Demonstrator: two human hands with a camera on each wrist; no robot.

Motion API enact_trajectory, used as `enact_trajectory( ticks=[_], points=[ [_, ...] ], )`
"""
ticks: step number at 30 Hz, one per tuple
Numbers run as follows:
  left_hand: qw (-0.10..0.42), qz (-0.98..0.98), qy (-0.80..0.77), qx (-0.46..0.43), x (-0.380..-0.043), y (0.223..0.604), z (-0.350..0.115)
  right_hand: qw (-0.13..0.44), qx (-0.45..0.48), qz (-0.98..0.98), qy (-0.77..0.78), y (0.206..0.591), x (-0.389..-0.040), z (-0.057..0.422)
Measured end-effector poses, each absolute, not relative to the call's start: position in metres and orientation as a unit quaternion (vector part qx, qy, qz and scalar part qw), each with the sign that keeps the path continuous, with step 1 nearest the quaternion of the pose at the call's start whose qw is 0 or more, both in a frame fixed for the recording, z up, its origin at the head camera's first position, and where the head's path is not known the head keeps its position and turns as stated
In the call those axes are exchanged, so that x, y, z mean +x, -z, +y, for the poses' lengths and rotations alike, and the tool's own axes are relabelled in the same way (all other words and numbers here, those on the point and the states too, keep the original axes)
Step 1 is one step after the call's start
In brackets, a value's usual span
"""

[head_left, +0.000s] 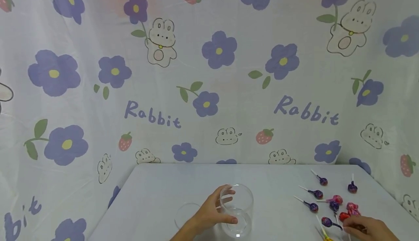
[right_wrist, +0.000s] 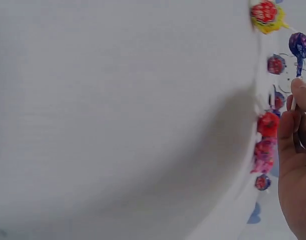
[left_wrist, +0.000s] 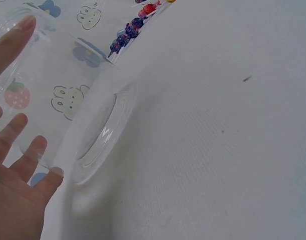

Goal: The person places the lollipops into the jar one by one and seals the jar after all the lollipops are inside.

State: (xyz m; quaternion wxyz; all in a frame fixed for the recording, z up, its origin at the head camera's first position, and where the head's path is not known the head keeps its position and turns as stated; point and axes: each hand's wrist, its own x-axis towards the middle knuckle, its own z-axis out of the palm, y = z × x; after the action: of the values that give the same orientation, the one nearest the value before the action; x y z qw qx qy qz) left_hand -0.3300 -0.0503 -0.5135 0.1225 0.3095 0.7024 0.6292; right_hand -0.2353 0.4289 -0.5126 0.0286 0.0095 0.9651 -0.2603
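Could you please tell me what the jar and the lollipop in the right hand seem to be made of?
The clear jar: glossy, probably plastic, though glass is possible; the printed backdrop shows through it. The lollipop: shiny purple wrapper, likely plastic film, gathered at the neck; its white stick may be paper or plastic.

Between the jar (head_left: 243,204) and the lollipops (head_left: 334,206) crowding the right, a bare lane of table (head_left: 275,197) runs near to far, the left hand (head_left: 211,212) blocking the jar's left.
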Motion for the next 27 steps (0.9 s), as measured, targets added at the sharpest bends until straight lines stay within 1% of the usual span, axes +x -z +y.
enact_trajectory(
  ticks=[3, 7, 10, 14, 16, 18, 27],
  points=[
    [0.126, 0.699, -0.632, 0.311, -0.331, 0.514, -0.051, 0.017, -0.016, 0.960, 0.279, 0.497, -0.239, 0.426],
    [0.130, 0.697, -0.635, 0.307, -0.332, 0.515, -0.052, 0.019, -0.030, 0.950, 0.311, 0.477, -0.247, 0.418],
    [0.131, 0.697, -0.634, 0.308, -0.334, 0.515, -0.052, 0.009, -0.044, 0.948, 0.315, 0.465, -0.253, 0.410],
    [0.129, 0.703, -0.624, 0.317, -0.337, 0.515, -0.051, -0.017, -0.116, 0.944, 0.308, 0.450, -0.261, 0.405],
    [0.128, 0.707, -0.617, 0.321, -0.338, 0.514, -0.051, -0.020, -0.145, 0.938, 0.315, 0.443, -0.265, 0.400],
    [0.129, 0.712, -0.611, 0.321, -0.337, 0.514, -0.052, -0.025, -0.174, 0.930, 0.324, 0.438, -0.270, 0.391],
    [0.123, 0.715, -0.610, 0.320, -0.333, 0.512, -0.055, -0.043, -0.215, 0.915, 0.338, 0.412, -0.298, 0.332]
  ],
)
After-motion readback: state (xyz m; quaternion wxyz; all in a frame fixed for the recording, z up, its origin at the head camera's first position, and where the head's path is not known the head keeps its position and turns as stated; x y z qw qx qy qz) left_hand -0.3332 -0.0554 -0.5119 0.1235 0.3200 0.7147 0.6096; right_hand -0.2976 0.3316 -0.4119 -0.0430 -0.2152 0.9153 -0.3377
